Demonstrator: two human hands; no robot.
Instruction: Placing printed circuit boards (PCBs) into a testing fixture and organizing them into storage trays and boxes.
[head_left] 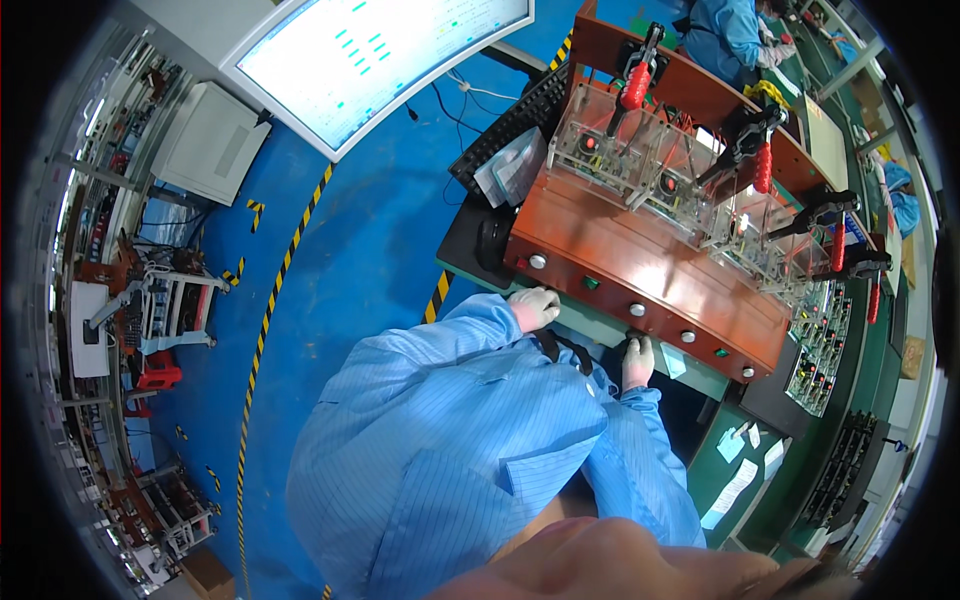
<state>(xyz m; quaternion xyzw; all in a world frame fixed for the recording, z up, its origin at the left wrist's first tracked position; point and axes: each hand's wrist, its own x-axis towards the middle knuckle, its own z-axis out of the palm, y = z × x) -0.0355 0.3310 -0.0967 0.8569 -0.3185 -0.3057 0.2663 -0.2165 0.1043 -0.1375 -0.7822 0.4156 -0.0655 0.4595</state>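
My left hand (537, 308), in a pale glove with bare-looking cuff area, rests on the bench's front edge just below a silver button. Its fingers lie bent over the edge, with nothing visible in them. Further right, my right hand (638, 362), gloved too, lies at the same edge with its fingers forward, holding nothing I can see. Both sit just in front of a reddish-brown test fixture (640, 260). Silver and green buttons line its front panel. On top stand clear acrylic housings (597, 145) and toggle clamps with red handles (636, 86).
A large monitor (375, 65) stands at the upper left. Beside the fixture are a black keyboard (515, 130) and a clear plastic bag (512, 170). Populated circuit boards (818, 345) lie at the right. Across the bench works a person in blue (725, 40). Equipment racks line the far left.
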